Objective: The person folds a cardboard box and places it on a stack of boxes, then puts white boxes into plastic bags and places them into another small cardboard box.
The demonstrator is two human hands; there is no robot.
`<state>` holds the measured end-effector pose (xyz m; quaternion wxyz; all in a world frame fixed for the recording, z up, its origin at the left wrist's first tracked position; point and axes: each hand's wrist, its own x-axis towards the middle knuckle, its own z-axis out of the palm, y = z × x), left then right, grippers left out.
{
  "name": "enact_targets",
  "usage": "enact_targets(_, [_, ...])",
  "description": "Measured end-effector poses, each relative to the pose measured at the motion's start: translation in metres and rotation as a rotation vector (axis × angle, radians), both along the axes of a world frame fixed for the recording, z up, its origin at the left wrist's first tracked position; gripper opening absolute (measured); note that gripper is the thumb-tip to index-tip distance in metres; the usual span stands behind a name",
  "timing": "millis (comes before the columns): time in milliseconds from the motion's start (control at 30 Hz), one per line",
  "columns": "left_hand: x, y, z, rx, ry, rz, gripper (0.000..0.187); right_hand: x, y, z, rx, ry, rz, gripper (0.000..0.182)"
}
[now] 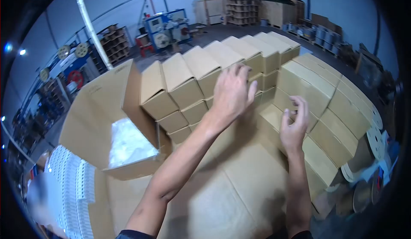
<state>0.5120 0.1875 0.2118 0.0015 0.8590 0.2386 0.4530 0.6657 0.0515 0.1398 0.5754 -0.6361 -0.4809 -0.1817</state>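
Note:
My left hand [232,89] reaches forward over the stacked brown cardboard boxes [201,68], its fingers spread and slightly bent with nothing in them. From this view it overlaps the fronts of the boxes in the middle of the row. To its right, my right hand [295,124] is held up with curled fingers apart from the thumb. Nothing shows between them. Just behind it stands a second stack of cardboard boxes [306,87], several layers high. Beneath both hands lies a flat cardboard sheet [227,192].
A large open carton [92,110] with a clear plastic bag [128,142] inside stands at the left. White perforated parts [68,187] are stacked beside it. Reels [361,196] lie at the lower right. A blue machine [167,29] and pallets [242,10] stand farther back.

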Motion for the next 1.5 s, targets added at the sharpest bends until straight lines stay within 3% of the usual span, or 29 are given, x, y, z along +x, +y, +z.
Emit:
enact_targets(67, [-0.048, 0.008, 0.033, 0.102, -0.030, 0.192, 0.041, -0.035, 0.022, 0.009, -0.048, -0.063, 0.260, 0.037])
enact_targets(133, [-0.093, 0.019, 0.065, -0.040, 0.118, 0.551, 0.048, -0.072, 0.050, 0.018, -0.043, -0.207, 0.410, 0.038])
enact_targets(200, [-0.121, 0.032, 0.081, -0.314, 0.269, 0.729, 0.055, -0.108, 0.075, 0.030, -0.070, -0.290, 0.531, 0.041])
enact_targets(333, [-0.150, 0.073, 0.050, -0.632, 0.566, 0.938, 0.065, -0.147, 0.125, 0.042, -0.128, -0.439, 0.523, 0.056])
enact_targets(467, [-0.139, 0.065, 0.023, -0.527, 0.478, 1.070, 0.062, -0.152, 0.150, 0.045, -0.353, -0.567, 0.327, 0.071])
enact_targets(567, [-0.136, 0.060, 0.022, -0.647, 0.410, 1.005, 0.067, -0.142, 0.156, 0.039, -0.501, -0.565, 0.296, 0.070])
enact_targets(667, [-0.140, 0.060, 0.018, -0.561, 0.305, 1.015, 0.059, -0.138, 0.157, 0.041, -0.521, -0.531, 0.346, 0.070])
enact_targets(867, [-0.142, 0.009, 0.029, -0.359, 0.354, 1.106, 0.062, -0.141, 0.154, 0.043, -0.547, -0.461, 0.352, 0.076])
enact_targets(967, [-0.146, -0.029, 0.056, -0.249, 0.346, 1.105, 0.056, -0.140, 0.141, 0.042, -0.374, -0.446, 0.347, 0.078])
enact_targets(1100, [-0.173, -0.110, 0.087, -0.158, 0.286, 1.023, 0.047, -0.140, 0.107, 0.046, -0.104, -0.042, 0.689, 0.079])
enact_targets(1200, [-0.206, -0.165, 0.097, -0.104, 0.250, 0.909, 0.043, -0.157, 0.072, 0.059, -0.072, 0.627, 1.125, 0.078])
enact_targets(1267, [-0.229, -0.201, 0.098, -0.040, 0.254, 0.837, 0.033, -0.162, 0.052, 0.059, -0.113, 0.597, 1.182, 0.086])
enact_targets(1333, [-0.260, -0.226, 0.091, -0.107, 0.259, 0.693, 0.035, -0.169, 0.036, 0.056, -0.138, 0.509, 1.210, 0.092])
enact_targets(1367, [-0.279, -0.235, 0.083, -0.131, 0.287, 0.606, 0.038, -0.173, 0.025, 0.058, -0.204, 0.530, 1.229, 0.111])
enact_targets(1500, [-0.354, -0.243, 0.028, -0.233, 0.246, 0.278, 0.046, -0.198, -0.012, 0.029, -0.412, 0.549, 1.495, 0.137])
